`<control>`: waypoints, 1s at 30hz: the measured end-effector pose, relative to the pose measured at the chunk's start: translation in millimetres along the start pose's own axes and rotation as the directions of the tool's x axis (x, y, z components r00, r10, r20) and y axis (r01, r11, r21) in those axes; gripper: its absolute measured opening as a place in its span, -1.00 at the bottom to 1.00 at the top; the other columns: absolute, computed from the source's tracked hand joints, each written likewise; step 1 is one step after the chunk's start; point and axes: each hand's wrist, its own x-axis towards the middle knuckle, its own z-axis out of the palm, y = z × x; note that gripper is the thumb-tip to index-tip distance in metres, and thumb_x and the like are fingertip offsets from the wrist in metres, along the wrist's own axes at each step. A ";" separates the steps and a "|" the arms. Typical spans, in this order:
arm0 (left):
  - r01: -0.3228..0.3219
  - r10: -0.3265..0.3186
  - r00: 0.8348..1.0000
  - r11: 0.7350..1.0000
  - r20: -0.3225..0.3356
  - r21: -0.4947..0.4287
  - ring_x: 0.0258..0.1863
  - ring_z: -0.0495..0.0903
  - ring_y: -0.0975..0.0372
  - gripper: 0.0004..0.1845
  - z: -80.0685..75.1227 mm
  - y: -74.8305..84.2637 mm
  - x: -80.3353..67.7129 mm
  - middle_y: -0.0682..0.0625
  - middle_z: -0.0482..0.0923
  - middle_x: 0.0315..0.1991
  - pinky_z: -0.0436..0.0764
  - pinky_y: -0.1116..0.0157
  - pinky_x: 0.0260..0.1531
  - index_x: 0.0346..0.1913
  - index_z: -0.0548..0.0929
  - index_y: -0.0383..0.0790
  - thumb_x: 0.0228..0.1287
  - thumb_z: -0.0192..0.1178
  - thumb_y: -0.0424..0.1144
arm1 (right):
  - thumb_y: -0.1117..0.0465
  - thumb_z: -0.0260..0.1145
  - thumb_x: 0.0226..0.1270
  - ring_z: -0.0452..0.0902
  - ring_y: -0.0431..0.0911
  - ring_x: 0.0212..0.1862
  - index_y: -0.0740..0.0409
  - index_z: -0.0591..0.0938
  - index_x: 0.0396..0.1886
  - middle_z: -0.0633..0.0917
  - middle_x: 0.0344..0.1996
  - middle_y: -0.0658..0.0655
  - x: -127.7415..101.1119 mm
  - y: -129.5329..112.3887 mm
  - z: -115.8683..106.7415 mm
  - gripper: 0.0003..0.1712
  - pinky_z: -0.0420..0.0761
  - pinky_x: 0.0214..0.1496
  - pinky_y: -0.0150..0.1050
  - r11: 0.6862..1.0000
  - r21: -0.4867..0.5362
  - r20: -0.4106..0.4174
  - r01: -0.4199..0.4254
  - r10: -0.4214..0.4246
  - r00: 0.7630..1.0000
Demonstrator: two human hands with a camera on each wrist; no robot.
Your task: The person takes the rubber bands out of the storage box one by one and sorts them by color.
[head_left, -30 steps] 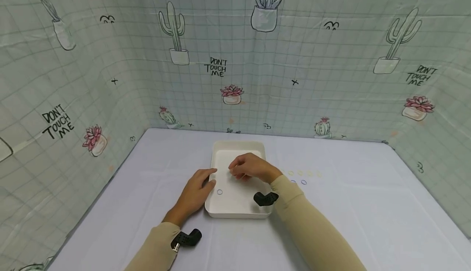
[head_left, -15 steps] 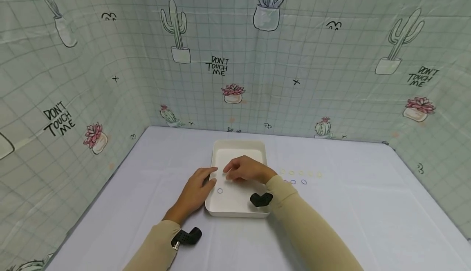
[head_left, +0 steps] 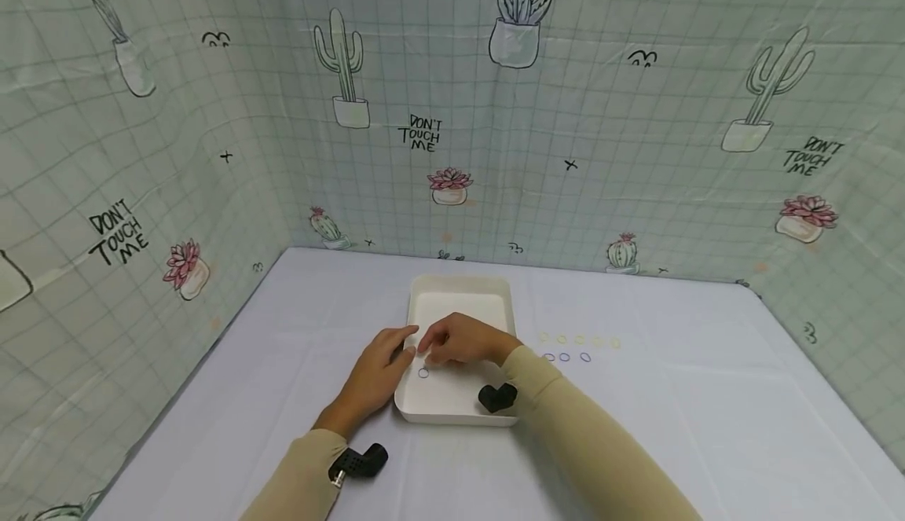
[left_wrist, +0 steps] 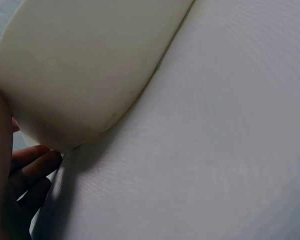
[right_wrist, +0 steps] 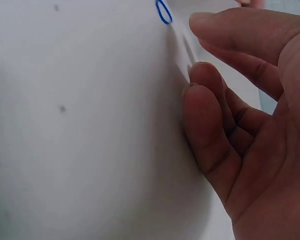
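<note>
One small blue rubber ring [head_left: 423,372] in shallow white plastic tray [head_left: 459,301]; right hand [head_left: 459,340], fingers loosely curled and empty, has moved nearer it; left hand [head_left: 375,372] stays relaxed against the tray's rim.

Tray [head_left: 459,301] is sitting mid-table [head_left: 672,427], long axis running near to far. One small ring [head_left: 423,373] is lying inside it, near-left part. Left hand [head_left: 375,372] is resting against the tray's left wall; right hand [head_left: 463,340] is hovering over the tray interior, just right of and beyond the ring. Two rows of rings [head_left: 580,348] are lying on the table right of the tray, one row farther, one nearer. Backdrop cloth [head_left: 636,152] is standing behind and along both sides.
</note>
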 end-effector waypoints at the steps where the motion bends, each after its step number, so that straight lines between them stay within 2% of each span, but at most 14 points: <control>1: -0.004 0.004 1.000 1.000 0.000 0.004 0.31 0.42 0.01 -0.56 0.2 0.1 -0.1 -0.12 0.48 0.25 0.37 -0.06 0.30 0.37 0.52 -0.16 0.53 0.09 -0.14 | 0.30 0.40 0.21 0.38 -0.24 -0.58 0.00 0.78 -0.17 0.56 -0.59 -0.07 0.2 -0.6 1.4 -0.79 0.39 -0.52 -0.39 1.000 -0.009 0.007 0.011 -0.011 1.000; 6: -0.009 0.009 1.000 1.000 -0.006 0.007 0.31 0.43 -0.01 -0.55 2.5 1.4 0.1 -0.13 0.49 0.24 0.38 -0.07 0.29 0.35 0.53 -0.18 0.53 0.09 -0.09 | 0.27 0.48 0.18 0.39 -0.26 -0.55 0.01 0.79 -0.22 0.58 -0.59 -0.08 -1.1 -4.2 6.2 -0.84 0.38 -0.48 -0.39 0.998 -0.049 0.025 0.037 -0.036 0.999; 12: -0.003 0.003 1.000 1.000 -0.011 -0.001 0.30 0.43 0.01 -0.58 3.5 3.4 0.2 -0.12 0.49 0.23 0.38 -0.06 0.29 0.34 0.54 -0.16 0.52 0.11 -0.15 | 0.25 0.49 0.21 0.41 -0.26 -0.51 -0.05 0.80 -0.24 0.59 -0.55 -0.09 -3.6 -5.8 6.8 -0.86 0.41 -0.45 -0.39 0.993 -0.108 0.020 0.045 -0.043 0.999; 20: -0.020 0.020 1.000 1.000 -0.013 0.002 0.29 0.44 0.03 -0.59 1.7 3.4 3.1 -0.11 0.50 0.22 0.39 -0.05 0.29 0.33 0.56 -0.17 0.49 0.10 -0.20 | 0.23 0.48 0.23 0.49 -0.25 -0.31 -0.18 0.78 -0.39 0.62 -0.42 -0.12 -1.9 -4.5 5.5 -0.86 0.50 -0.24 -0.36 0.975 -0.205 -0.002 0.084 -0.086 0.996; 25: 0.013 -0.013 1.000 1.000 -0.008 0.005 0.31 0.43 0.07 -0.59 1.5 1.1 2.8 -0.08 0.50 0.23 0.37 -0.01 0.31 0.33 0.56 -0.12 0.49 0.11 -0.19 | 0.26 0.46 0.25 0.49 -0.27 -0.31 -0.12 0.76 -0.43 0.62 -0.41 -0.14 -0.2 -2.2 7.6 -0.85 0.51 -0.23 -0.38 0.970 -0.215 0.012 0.116 -0.116 0.993; 30: 0.008 -0.008 1.000 1.000 -0.003 -0.006 0.31 0.42 0.07 -0.59 1.6 1.4 2.2 -0.08 0.50 0.23 0.36 -0.01 0.31 0.33 0.56 -0.12 0.49 0.11 -0.19 | 0.21 0.48 0.24 0.46 -0.29 -0.36 -0.07 0.73 -0.45 0.63 -0.47 -0.17 0.9 -1.8 8.6 -0.90 0.48 -0.27 -0.39 0.963 -0.239 0.020 0.122 -0.120 0.993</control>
